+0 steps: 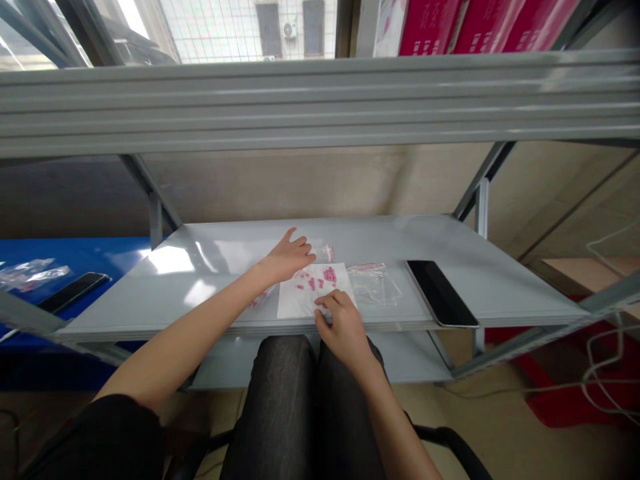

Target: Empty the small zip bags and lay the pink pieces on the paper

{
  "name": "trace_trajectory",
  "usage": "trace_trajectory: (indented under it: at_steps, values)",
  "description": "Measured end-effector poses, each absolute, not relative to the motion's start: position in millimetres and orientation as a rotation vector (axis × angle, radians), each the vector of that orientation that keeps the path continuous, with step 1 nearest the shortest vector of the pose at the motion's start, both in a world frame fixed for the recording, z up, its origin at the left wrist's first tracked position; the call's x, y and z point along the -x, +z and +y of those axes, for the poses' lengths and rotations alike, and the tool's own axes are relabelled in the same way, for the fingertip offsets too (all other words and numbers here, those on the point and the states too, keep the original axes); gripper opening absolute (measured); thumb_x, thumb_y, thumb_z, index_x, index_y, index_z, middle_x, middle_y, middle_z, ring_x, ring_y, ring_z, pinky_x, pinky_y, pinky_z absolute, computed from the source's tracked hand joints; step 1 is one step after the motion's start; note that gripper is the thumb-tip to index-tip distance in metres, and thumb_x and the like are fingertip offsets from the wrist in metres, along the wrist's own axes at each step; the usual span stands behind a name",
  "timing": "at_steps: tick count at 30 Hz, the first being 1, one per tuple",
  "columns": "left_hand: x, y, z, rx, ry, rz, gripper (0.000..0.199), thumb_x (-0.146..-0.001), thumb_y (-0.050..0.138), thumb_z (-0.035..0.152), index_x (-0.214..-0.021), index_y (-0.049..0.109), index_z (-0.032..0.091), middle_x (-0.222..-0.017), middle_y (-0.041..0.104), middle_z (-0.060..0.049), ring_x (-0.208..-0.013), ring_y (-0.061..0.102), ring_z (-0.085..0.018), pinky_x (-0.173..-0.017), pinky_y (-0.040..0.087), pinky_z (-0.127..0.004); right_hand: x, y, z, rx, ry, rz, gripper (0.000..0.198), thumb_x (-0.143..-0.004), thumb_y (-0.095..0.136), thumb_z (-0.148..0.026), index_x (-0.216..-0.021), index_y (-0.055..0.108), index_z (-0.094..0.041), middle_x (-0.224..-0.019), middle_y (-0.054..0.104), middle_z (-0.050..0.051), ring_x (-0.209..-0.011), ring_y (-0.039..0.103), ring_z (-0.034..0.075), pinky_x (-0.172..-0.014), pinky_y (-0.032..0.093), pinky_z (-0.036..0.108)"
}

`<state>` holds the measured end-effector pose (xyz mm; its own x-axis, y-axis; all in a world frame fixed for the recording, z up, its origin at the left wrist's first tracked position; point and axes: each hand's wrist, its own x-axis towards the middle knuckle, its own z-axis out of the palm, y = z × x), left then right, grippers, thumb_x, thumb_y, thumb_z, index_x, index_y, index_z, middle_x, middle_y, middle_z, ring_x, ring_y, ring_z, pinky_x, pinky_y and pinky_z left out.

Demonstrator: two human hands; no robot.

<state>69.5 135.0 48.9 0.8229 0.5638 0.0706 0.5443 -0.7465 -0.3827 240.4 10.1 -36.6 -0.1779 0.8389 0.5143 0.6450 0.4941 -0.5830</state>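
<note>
A white paper sheet [294, 303] lies on the grey shelf, with several small pink bead-like pieces [329, 274] in loose clusters on it. My left hand [290, 257] is over the sheet's far left edge, palm down, its fingers apart and one raised; its thumb is mostly hidden. Just beyond those fingertips lies a small clear zip bag [326, 253]. My right hand [344, 323] is at the sheet's near right edge. Its fingers are bent, with a gap between thumb and forefinger and nothing visible in them. Partly under my left forearm is a clear bag of pink pieces [262, 298].
Clear zip bags [374, 283] lie right of the sheet, then a black-screened tablet [442, 293] near the front edge. A grey shelf beam [320, 103] crosses above. On the left, a blue surface [125, 250] bears a phone [75, 292] and plastic bags [35, 275].
</note>
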Motion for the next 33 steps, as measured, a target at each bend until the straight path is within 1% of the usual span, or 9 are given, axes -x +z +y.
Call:
trace_trajectory:
  at_steps: [7,14,18,22,25,27,29,31,33]
  values:
    - [-71.8,48.1,125.7,2.566,-0.013,-0.792,0.032,-0.078,0.054,-0.002,-0.094,0.067,0.022,-0.101,0.065,-0.008,-0.107,0.053,-0.026,-0.114,0.013,-0.059,-241.1,-37.1,9.9,1.226,0.29,-1.902,0.017,-0.084,0.054,-0.011,-0.094,0.066,-0.017,-0.092,0.062,0.009,-0.09,0.057,0.026,-0.083,0.048,0.039]
    - [-69.6,48.7,126.7,2.576,-0.091,-0.809,0.035,-0.075,0.052,-0.006,-0.094,0.066,0.021,-0.102,0.064,-0.009,-0.105,0.054,-0.026,-0.113,0.017,-0.059,-241.2,-37.4,12.1,1.232,0.312,-1.904,0.016,-0.084,0.054,-0.011,-0.094,0.066,-0.016,-0.091,0.062,0.01,-0.089,0.057,0.026,-0.082,0.048,0.039]
    - [-57.6,61.0,119.9,2.528,-0.203,-0.948,0.034,-0.078,0.055,0.001,-0.105,0.065,0.019,-0.105,0.063,-0.011,-0.105,0.055,-0.029,-0.11,0.02,-0.062,-241.7,-33.0,6.6,1.135,0.313,-1.801,0.015,-0.087,0.052,-0.013,-0.093,0.066,-0.018,-0.089,0.062,0.008,-0.09,0.056,0.025,-0.082,0.047,0.039]
    - [-59.0,65.1,74.5,2.463,-0.766,-1.23,0.041,-0.08,0.064,0.021,-0.121,0.056,0.021,-0.109,0.059,-0.009,-0.105,0.055,-0.029,-0.108,0.03,-0.054,-238.3,-17.8,-7.1,1.054,0.437,-1.415,0.027,-0.089,0.055,-0.021,-0.115,0.06,-0.021,-0.097,0.061,0.008,-0.088,0.057,0.022,-0.077,0.049,0.036]
    - [-79.3,44.7,26.4,2.399,-1.236,-1.488,0.049,-0.077,0.067,0.021,-0.123,0.053,0.026,-0.106,0.056,-0.007,-0.095,0.057,-0.027,-0.088,0.046,-0.043,-232.5,-9.1,-13.5,0.933,0.825,-1.234,0.051,-0.082,0.066,-0.03,-0.13,0.05,-0.022,-0.113,0.061,0.011,-0.094,0.062,0.022,-0.069,0.053,0.031]
    - [-96.3,23.1,0.1,2.409,-1.46,-1.608,0.054,-0.078,0.067,0.021,-0.128,0.05,0.029,-0.107,0.054,-0.007,-0.095,0.056,-0.026,-0.083,0.048,-0.039,-230.2,-8.2,-14.4,0.884,1.01,-1.172,0.038,-0.08,0.069,-0.034,-0.114,0.06,-0.02,-0.105,0.066,0.01,-0.091,0.064,0.022,-0.069,0.053,0.03]
    - [-110.1,2.1,-17.4,2.379,-1.712,-1.716,0.064,-0.077,0.069,0.023,-0.136,0.044,0.031,-0.11,0.054,-0.008,-0.1,0.055,-0.026,-0.088,0.047,-0.04,-231.5,-9.8,-14.5,0.903,1.1,-1.141,0.021,-0.082,0.068,-0.037,-0.088,0.064,-0.018,-0.083,0.068,0.006,-0.077,0.064,0.019,-0.066,0.051,0.028]
    - [-117.0,-13.1,-27.0,2.401,-1.994,-1.819,0.083,-0.074,0.074,0.026,-0.145,0.033,0.032,-0.126,0.051,-0.009,-0.113,0.053,-0.027,-0.097,0.045,-0.041,-236.8,-11.2,-15.3,0.929,1.147,-1.157,0.025,-0.085,0.065,-0.039,-0.075,0.062,-0.017,-0.067,0.063,0.002,-0.063,0.06,0.015,-0.061,0.047,0.025]
    - [-115.8,-20.3,-31.1,2.512,-2.267,-1.876,0.086,-0.076,0.073,0.031,-0.149,0.027,0.031,-0.132,0.051,-0.009,-0.114,0.055,-0.025,-0.099,0.045,-0.038,-244.6,-10.4,-17.5,0.94,1.159,-1.192,0.026,-0.086,0.065,-0.039,-0.073,0.061,-0.017,-0.063,0.06,0.0,-0.059,0.055,0.013,-0.058,0.044,0.023]
